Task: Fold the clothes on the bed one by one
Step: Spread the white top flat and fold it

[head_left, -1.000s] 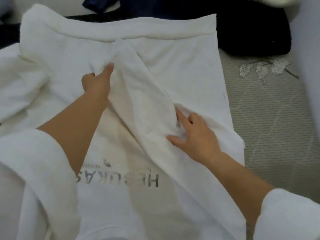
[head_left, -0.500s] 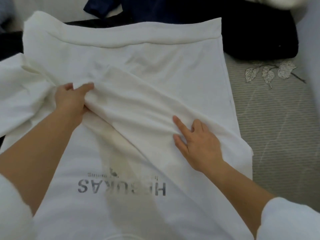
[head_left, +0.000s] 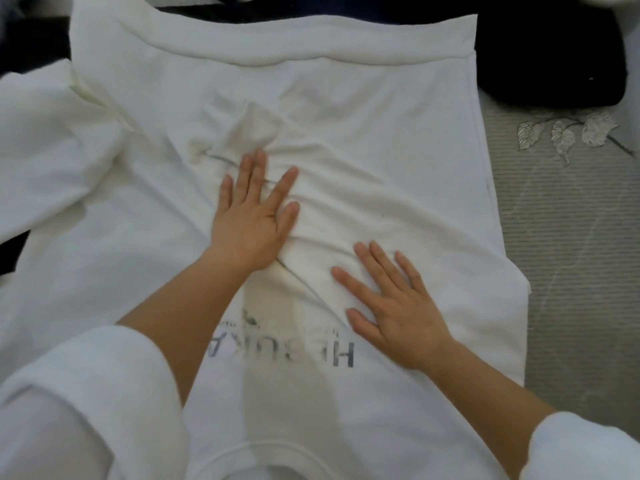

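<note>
A white sweatshirt [head_left: 363, 109] with grey printed letters lies spread on the bed, neck opening toward me and hem band at the far side. One sleeve is folded across its middle in a wrinkled diagonal strip. My left hand [head_left: 252, 216] lies flat with straight fingers on the upper part of that sleeve. My right hand [head_left: 391, 306] presses flat on the sleeve's lower part, fingers spread. The other sleeve [head_left: 45, 150] spreads out to the left.
Dark clothes [head_left: 547, 53] are heaped at the far side and far right. The grey patterned bed cover [head_left: 568, 258] with a leaf embroidery [head_left: 564, 133] shows on the right. A dark patch of fabric [head_left: 10, 251] shows at the left edge.
My left hand let go of the sleeve it gripped and moved right to lie flat on it. The sleeve now lies down across the sweatshirt. My right hand stays flat on it.
</note>
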